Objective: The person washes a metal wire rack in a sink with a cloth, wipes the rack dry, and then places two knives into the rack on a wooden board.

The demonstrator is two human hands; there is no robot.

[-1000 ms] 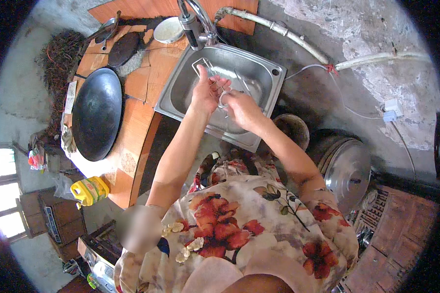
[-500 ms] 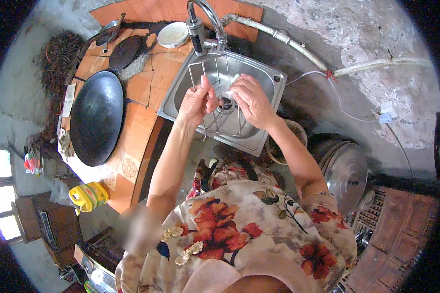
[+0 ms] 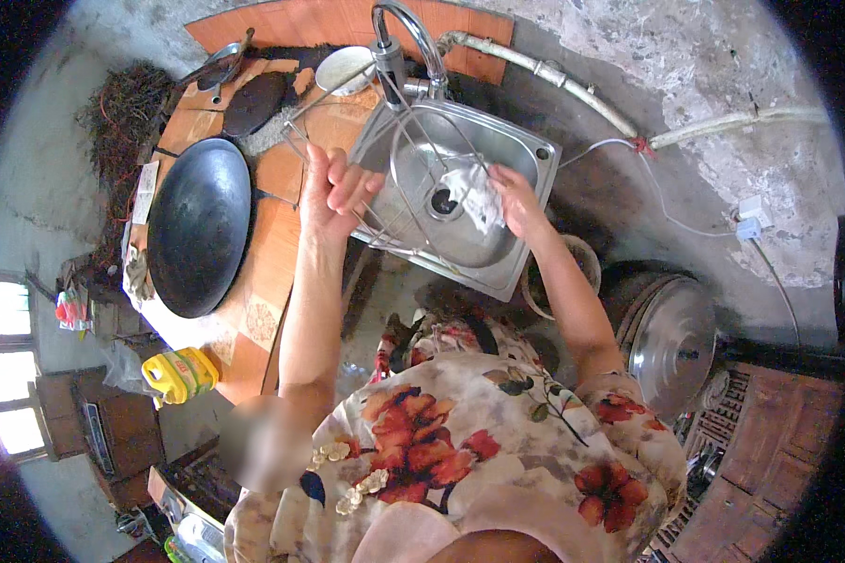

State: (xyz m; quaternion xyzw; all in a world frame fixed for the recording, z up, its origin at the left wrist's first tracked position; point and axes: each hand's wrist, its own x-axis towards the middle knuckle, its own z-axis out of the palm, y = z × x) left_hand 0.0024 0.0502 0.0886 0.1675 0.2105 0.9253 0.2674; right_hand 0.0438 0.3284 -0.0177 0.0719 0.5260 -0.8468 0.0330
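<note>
A wire rack of thin metal rods point(image 3: 396, 178) is tilted over the left part of the steel sink point(image 3: 526, 141). My left hand point(image 3: 333, 195) is closed round rods at the rack's left side, above the counter's edge. In my right hand point(image 3: 518, 202) is a crumpled white cloth point(image 3: 477, 197), pinched by its right edge and hanging over the basin near the drain point(image 3: 443, 202). Whether the cloth touches the rack's rods I cannot tell. Behind the rack stands the chrome faucet point(image 3: 391, 73); no running water shows.
On the wooden-topped counter to the left lie a large black wok point(image 3: 200, 230), a dark round lid point(image 3: 255, 103), a white bowl point(image 3: 345, 70) and a yellow jug point(image 3: 180, 373). A bucket point(image 3: 573, 272) and a big metal-lidded pot point(image 3: 671, 347) stand right of the sink.
The rack has swung left and tilted, partly leaving the basin, with my left hand on it. My right hand has moved right and lower, and the cloth now hangs spread out in view.
</note>
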